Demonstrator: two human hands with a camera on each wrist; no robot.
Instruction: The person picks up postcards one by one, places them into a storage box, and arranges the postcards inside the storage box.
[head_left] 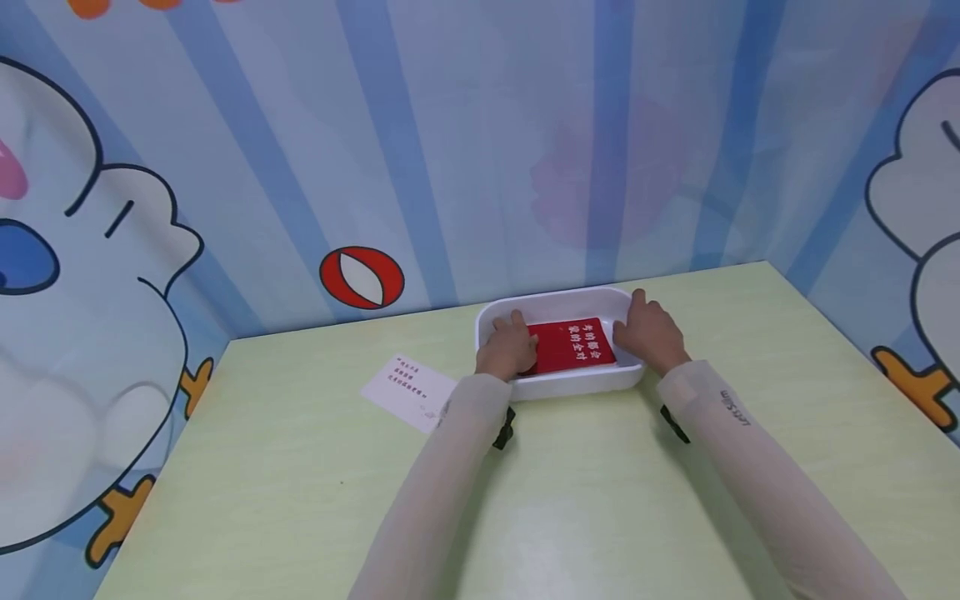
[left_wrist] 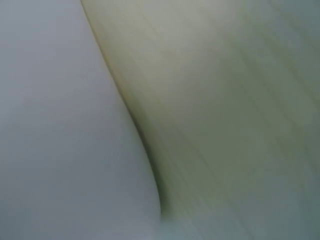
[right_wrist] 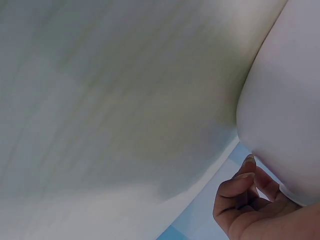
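Observation:
A white plastic tray (head_left: 577,383) stands near the table's back edge. Inside it lies a flat red card (head_left: 562,354) with white Chinese characters. My left hand (head_left: 507,348) reaches over the tray's left end and holds the card by its left side; the fingertips are partly hidden. With the thumb inside and the other fingers outside, my right hand (head_left: 651,332) grips the tray's right rim. In the right wrist view, curled fingers of the right hand (right_wrist: 250,210) are beside the tray wall (right_wrist: 285,85). The left wrist view shows only tray wall (left_wrist: 65,125) and tabletop.
A pale card (head_left: 408,390) with printed lines lies on the light green table (head_left: 300,467), left of the tray and partly covered by my left sleeve. Behind the table rises a blue striped cartoon backdrop (head_left: 495,167), close to the tray's far side.

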